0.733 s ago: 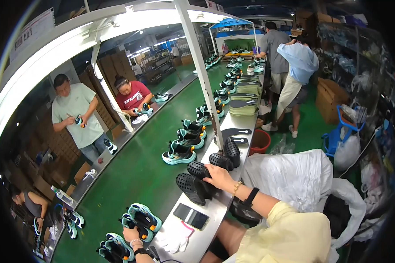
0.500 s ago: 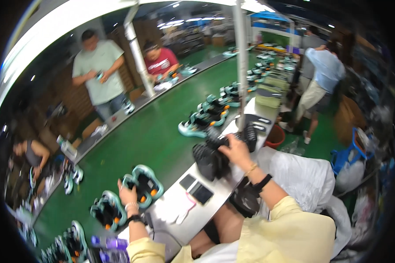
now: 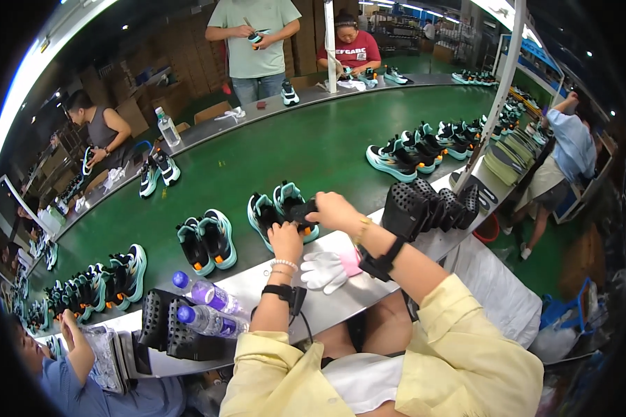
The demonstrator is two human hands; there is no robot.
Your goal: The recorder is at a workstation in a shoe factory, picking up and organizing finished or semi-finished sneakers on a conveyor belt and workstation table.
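In front of me on the green conveyor belt stands a pair of black and mint sneakers (image 3: 261, 212) with orange patches. My left hand (image 3: 286, 243) is closed on the near part of this pair, its fingertips partly hidden. Over the right sneaker, my right hand (image 3: 332, 212) grips a black shoe insert (image 3: 302, 211), its far end close to the shoe opening. To the left stands another matching pair (image 3: 206, 240). Black studded inserts (image 3: 424, 208) stand in a row on the metal ledge to the right. A white glove (image 3: 325, 270) with a pink cuff lies below my hands.
Two purple-capped bottles (image 3: 212, 295) lie by my left forearm, beside more black studded inserts (image 3: 174, 323). Rows of sneakers (image 3: 414, 149) line the belt at both sides. A white post (image 3: 497, 97) rises at right. Co-workers (image 3: 254, 48) stand or sit across the belt; another person (image 3: 83, 375) is at lower left.
My right hand has moved left from the black studded inserts to the sneakers, now carrying one insert. My left hand stays at a sneaker pair. The view has turned.
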